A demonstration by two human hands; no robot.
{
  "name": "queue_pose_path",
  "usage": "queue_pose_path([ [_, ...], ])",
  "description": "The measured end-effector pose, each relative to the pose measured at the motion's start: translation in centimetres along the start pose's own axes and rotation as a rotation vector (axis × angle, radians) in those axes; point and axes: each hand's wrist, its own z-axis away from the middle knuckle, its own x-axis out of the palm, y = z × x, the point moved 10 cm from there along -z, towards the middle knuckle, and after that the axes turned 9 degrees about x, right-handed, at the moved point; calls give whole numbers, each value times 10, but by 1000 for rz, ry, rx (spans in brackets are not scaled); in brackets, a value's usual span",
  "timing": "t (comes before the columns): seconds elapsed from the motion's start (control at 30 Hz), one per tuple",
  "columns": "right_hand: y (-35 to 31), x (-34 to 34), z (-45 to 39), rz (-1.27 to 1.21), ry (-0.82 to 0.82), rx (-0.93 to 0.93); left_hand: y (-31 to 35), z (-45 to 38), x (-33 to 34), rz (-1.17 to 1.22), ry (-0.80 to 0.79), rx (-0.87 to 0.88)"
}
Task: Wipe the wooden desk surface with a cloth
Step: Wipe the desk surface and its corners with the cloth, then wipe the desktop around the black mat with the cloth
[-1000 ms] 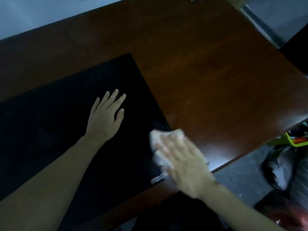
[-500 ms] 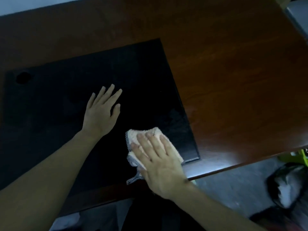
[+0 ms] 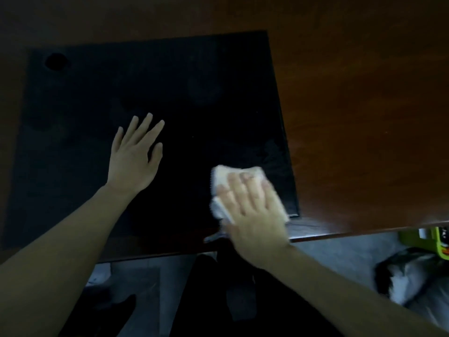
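Note:
A reddish-brown wooden desk (image 3: pixel 364 117) fills the upper view, with a large black mat (image 3: pixel 194 93) set into its left part. My right hand (image 3: pixel 252 210) lies flat, fingers straight, on a folded white cloth (image 3: pixel 221 178) and presses it onto the mat's near right corner. The cloth shows beyond my fingertips and along the left of my hand; the rest is hidden under my palm. My left hand (image 3: pixel 133 159) rests flat on the mat, fingers spread, a hand's width left of the cloth.
A round hole (image 3: pixel 56 61) marks the mat's far left corner. The desk's front edge (image 3: pixel 340 233) runs below my right hand. Beyond it lies grey floor, with a dark bag (image 3: pixel 413 276) and a green container (image 3: pixel 439 242) at the right.
My right hand and the cloth slid left onto the mat, then back right toward its near right corner. The view shifted left and down. My left hand stayed flat on the mat.

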Motion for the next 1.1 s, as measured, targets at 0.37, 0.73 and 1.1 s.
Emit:
queue_pose_path([
  [0.37,72,-6,-11,44,-38,-51,-76,47,-33,-34,26,-184],
  [0.73,-100,-5,-59,-54,-60,-228,-102,59,-36,-39,49,-232],
  [1.1,-17,-10,-67,2,-76,-191,-142,113,-57,-5,105,-347],
])
